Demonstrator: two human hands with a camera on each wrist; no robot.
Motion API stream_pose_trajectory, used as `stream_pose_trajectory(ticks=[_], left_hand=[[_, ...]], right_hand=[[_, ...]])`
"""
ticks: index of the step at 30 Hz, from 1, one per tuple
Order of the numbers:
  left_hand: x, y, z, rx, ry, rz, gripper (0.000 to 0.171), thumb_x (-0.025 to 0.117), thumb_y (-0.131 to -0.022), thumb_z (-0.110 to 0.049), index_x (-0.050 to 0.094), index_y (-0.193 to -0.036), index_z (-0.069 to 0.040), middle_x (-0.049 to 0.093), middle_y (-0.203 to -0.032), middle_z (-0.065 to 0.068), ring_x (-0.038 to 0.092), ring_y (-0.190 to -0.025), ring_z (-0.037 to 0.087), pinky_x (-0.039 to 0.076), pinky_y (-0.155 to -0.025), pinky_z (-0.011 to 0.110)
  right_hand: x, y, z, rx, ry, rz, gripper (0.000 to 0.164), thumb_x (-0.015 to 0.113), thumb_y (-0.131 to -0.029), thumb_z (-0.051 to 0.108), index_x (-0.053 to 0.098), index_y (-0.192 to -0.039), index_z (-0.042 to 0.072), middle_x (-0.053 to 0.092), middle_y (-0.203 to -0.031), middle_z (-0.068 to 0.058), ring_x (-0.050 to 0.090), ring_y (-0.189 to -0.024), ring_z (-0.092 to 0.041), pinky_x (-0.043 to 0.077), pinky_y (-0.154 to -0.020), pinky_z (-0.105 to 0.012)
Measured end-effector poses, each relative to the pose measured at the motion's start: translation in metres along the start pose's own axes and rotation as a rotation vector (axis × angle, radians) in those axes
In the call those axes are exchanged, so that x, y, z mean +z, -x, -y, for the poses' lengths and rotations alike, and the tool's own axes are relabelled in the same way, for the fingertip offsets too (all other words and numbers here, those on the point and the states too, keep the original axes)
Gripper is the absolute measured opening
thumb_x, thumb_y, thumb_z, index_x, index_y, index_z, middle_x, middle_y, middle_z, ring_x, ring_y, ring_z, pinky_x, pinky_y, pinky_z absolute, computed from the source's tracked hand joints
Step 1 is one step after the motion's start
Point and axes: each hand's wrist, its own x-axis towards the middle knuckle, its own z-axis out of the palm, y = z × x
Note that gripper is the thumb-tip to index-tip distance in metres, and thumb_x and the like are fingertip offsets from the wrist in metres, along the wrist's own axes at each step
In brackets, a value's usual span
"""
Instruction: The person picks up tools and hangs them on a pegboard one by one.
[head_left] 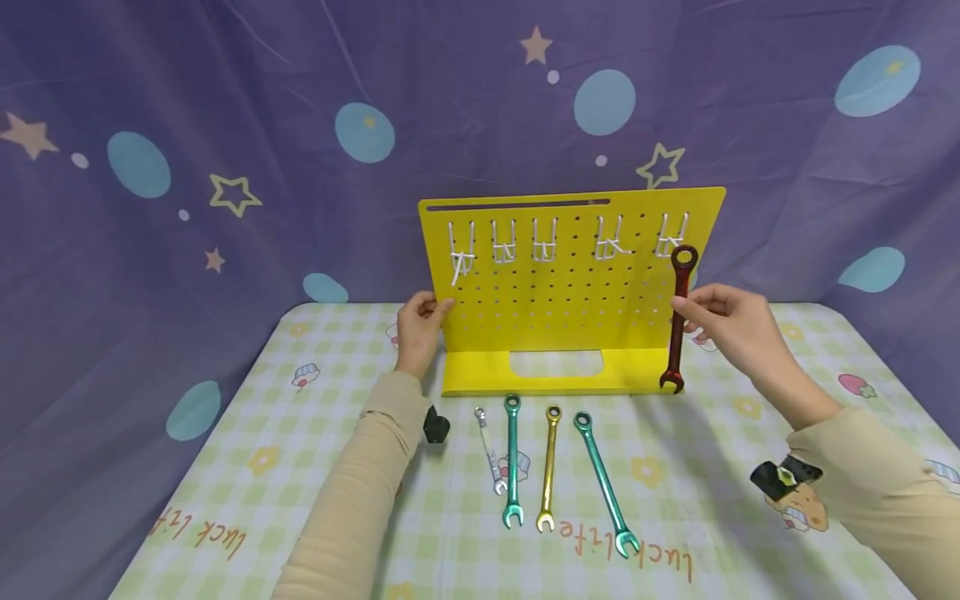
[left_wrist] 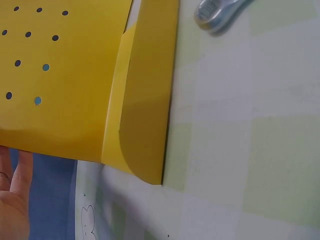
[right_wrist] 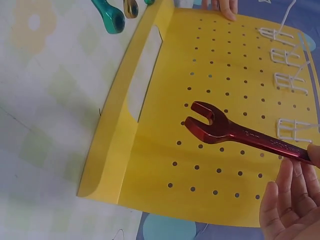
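Head view: red wrench [head_left: 677, 325], ring end [head_left: 682, 268] included, near-upright before the board's [head_left: 555, 337] right side, pinched by right hand [head_left: 733, 327], left hand [head_left: 420, 333] pinching the left edge [head_left: 432, 258]; right wrist view: ring end cut off, lettering [right_wrist: 252, 134] illegible; left wrist view: left hand partly cropped.

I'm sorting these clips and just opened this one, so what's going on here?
A person's left hand grips the left edge of a yellow pegboard standing on the table. Their right hand holds a red wrench, ring end up, in front of the board's right side. A silver wrench, a green wrench, a gold wrench and another green wrench lie before the board. Its white hooks hold no wrenches.
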Motion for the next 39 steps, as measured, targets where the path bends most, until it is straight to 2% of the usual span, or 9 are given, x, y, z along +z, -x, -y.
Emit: stream_pose_trajectory(ticks=[7,11,15,23,29,34,39], left_hand=[[0.000,0.000,0.001,0.012,0.006,-0.002,0.024,0.070,-0.093,-0.020,0.065,-0.100,0.002,0.058,-0.088,0.008,0.051,-0.079,0.017,0.044,-0.068,0.023],[0.001,0.000,0.002,0.014,0.003,-0.006,0.023,0.070,-0.093,-0.020,0.065,-0.100,0.002,0.058,-0.088,0.008,0.051,-0.078,0.017,0.044,-0.068,0.022],[0.001,0.000,0.002,0.015,-0.001,-0.010,0.023,0.070,-0.093,-0.019,0.065,-0.101,0.002,0.058,-0.088,0.008,0.051,-0.078,0.017,0.044,-0.068,0.022],[0.001,0.000,0.002,0.011,0.011,-0.010,0.024,0.071,-0.092,-0.020,0.065,-0.100,0.002,0.058,-0.086,0.007,0.050,-0.076,0.016,0.043,-0.067,0.021],[0.002,-0.001,0.002,0.008,0.016,-0.017,0.023,0.070,-0.093,-0.019,0.066,-0.100,0.002,0.058,-0.085,0.007,0.051,-0.076,0.015,0.044,-0.067,0.021],[0.002,-0.001,0.004,0.010,0.008,-0.019,0.022,0.070,-0.093,-0.020,0.066,-0.099,0.001,0.058,-0.085,0.007,0.051,-0.076,0.015,0.043,-0.067,0.020],[0.002,-0.002,0.004,0.013,0.016,-0.019,0.022,0.070,-0.092,-0.019,0.065,-0.099,0.002,0.057,-0.085,0.007,0.050,-0.075,0.015,0.043,-0.066,0.020]], right_hand=[[-0.003,-0.007,-0.001,0.009,0.007,-0.015,0.051,0.061,-0.095,0.051,0.064,-0.113,0.002,0.066,-0.084,0.020,0.063,-0.069,-0.008,0.052,-0.060,-0.027],[-0.004,-0.008,-0.004,0.010,0.017,-0.015,0.051,0.061,-0.095,0.050,0.064,-0.114,0.002,0.065,-0.085,0.023,0.063,-0.070,-0.006,0.052,-0.061,-0.026],[-0.005,-0.011,-0.007,0.014,0.038,-0.019,0.052,0.060,-0.095,0.051,0.064,-0.116,0.003,0.066,-0.090,0.018,0.063,-0.070,-0.006,0.052,-0.061,-0.028],[-0.003,-0.019,-0.011,0.026,0.060,-0.014,0.054,0.058,-0.096,0.052,0.063,-0.117,0.002,0.071,-0.102,-0.004,0.062,-0.070,-0.005,0.052,-0.061,-0.029],[-0.001,-0.026,-0.013,0.033,0.056,-0.016,0.054,0.058,-0.097,0.051,0.063,-0.117,0.001,0.071,-0.101,-0.002,0.062,-0.070,-0.007,0.051,-0.061,-0.031],[0.000,-0.032,-0.014,0.026,0.039,-0.016,0.056,0.058,-0.096,0.052,0.063,-0.118,0.000,0.070,-0.107,-0.008,0.062,-0.073,-0.003,0.053,-0.065,-0.026],[0.002,-0.037,-0.016,0.023,0.019,-0.015,0.054,0.059,-0.097,0.049,0.063,-0.119,0.000,0.070,-0.101,-0.001,0.061,-0.073,-0.001,0.053,-0.064,-0.024]])
